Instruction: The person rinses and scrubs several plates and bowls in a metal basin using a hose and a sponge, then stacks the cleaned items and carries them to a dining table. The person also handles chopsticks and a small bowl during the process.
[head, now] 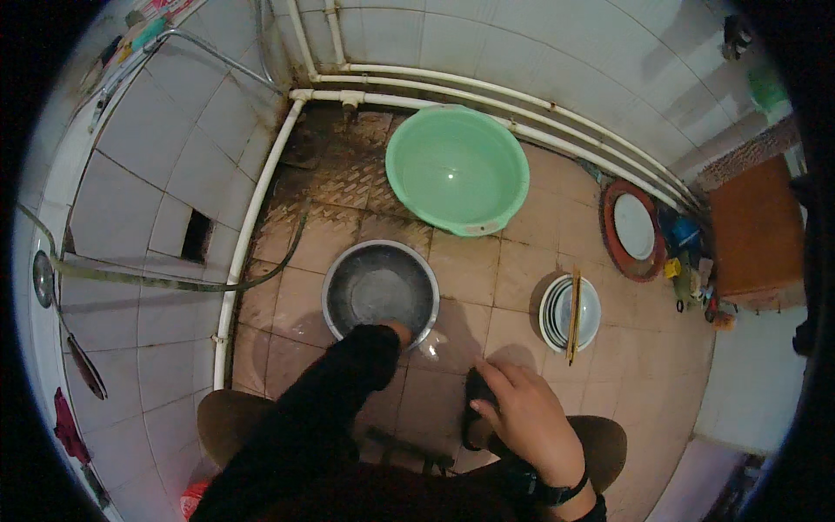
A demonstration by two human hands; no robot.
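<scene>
My left hand (396, 333) reaches to the near right rim of a round metal basin (381, 287) on the tiled floor; the sleeve hides most of it, so its grip cannot be made out. My right hand (525, 411), with a dark band at the wrist, hovers near my shoe with nothing seen in it, fingers loosely apart. A stack of white bowls (551, 313) stands on the floor to the right, with wooden chopsticks (574, 316) laid across the top. Beyond the metal basin stands a large green plastic basin (456, 169).
White pipes (417, 101) run along the walls. A hose (196, 286) hangs from the left and curves onto the floor. A white plate (634, 225) lies in a red basin at the right, beside bottles and a brown cabinet (757, 235).
</scene>
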